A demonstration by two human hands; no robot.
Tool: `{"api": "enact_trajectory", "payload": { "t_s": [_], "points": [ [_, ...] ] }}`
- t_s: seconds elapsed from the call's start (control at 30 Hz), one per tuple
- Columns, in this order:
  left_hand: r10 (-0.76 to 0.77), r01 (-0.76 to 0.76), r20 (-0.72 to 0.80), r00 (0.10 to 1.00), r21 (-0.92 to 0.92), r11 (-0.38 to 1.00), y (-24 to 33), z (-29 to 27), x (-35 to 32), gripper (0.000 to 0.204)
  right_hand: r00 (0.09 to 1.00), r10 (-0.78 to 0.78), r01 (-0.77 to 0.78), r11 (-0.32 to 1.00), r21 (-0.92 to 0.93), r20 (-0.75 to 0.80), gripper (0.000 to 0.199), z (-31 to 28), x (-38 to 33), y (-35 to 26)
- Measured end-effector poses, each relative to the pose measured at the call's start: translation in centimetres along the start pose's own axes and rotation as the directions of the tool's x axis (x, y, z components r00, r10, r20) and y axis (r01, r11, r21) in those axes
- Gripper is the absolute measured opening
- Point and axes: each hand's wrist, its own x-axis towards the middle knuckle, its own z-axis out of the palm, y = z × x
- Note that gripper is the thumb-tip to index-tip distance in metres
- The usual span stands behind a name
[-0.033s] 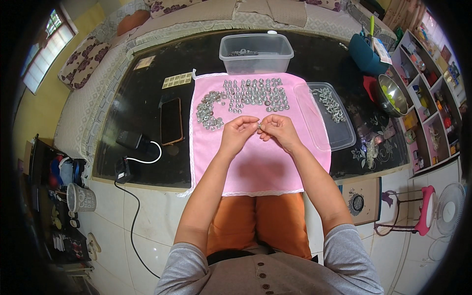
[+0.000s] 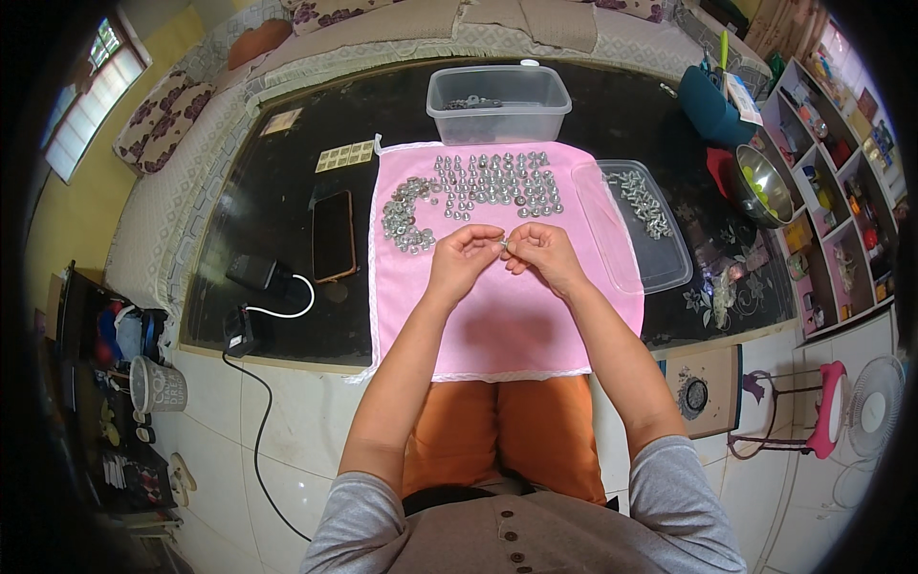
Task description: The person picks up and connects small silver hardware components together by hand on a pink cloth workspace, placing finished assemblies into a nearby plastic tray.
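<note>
Over the pink cloth (image 2: 535,354), my left hand (image 2: 466,256) and my right hand (image 2: 540,253) meet fingertip to fingertip. Both pinch a small silver screw (image 2: 504,244) between thumb and fingers; most of it is covered, and whether a washer is on it I cannot tell. Just beyond my hands, rows of screws with washers (image 2: 492,182) stand on their heads on the cloth. A curved heap of loose metal washers (image 2: 406,215) lies to the left of the rows. To the right, loose silver screws (image 2: 641,201) are spread in a shallow clear plastic lid (image 2: 669,273).
At the cloth's far edge stands a clear plastic tub (image 2: 497,124) with dark small parts inside. A phone (image 2: 333,234) lies on the black table (image 2: 277,182) at left, near a black charger (image 2: 263,275) with a white cable. A metal bowl (image 2: 762,187) stands at the right.
The small screw between my fingertips looks slightly turned. My hands and everything on the cloth keep their places.
</note>
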Motion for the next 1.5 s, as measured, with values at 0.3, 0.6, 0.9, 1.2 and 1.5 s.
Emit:
{"api": "enact_trajectory", "payload": {
  "t_s": [0.3,0.6,0.9,1.2,1.5],
  "points": [
    [0.035,-0.034,0.051,0.998,-0.029,0.999,-0.2,-0.1,0.0,0.019,1.0,-0.002,0.002,1.0,0.003,-0.008,0.007,0.1,0.0,0.1],
    [0.151,-0.149,0.04,0.988,-0.042,0.988,0.1,0.2,-0.2,0.016,1.0,-0.02,0.02,1.0,0.013,-0.003,0.007,-0.1,0.0,0.2],
    [0.173,-0.172,0.016,0.985,-0.034,0.984,-0.1,0.3,0.0,0.016,1.0,-0.01,0.01,1.0,0.01,-0.01,0.007,-0.1,0.0,0.1],
    [0.123,-0.121,0.044,0.991,-0.047,0.992,0.1,0.3,-0.1,0.013,1.0,-0.003,0.002,1.0,-0.018,-0.015,0.008,-0.1,0.1,0.1],
    [0.022,-0.022,-0.009,1.0,-0.01,1.0,-0.3,0.0,0.1,0.015,1.0,0.001,-0.001,1.0,-0.006,-0.002,0.007,0.0,0.1,0.0]
  ]
}}
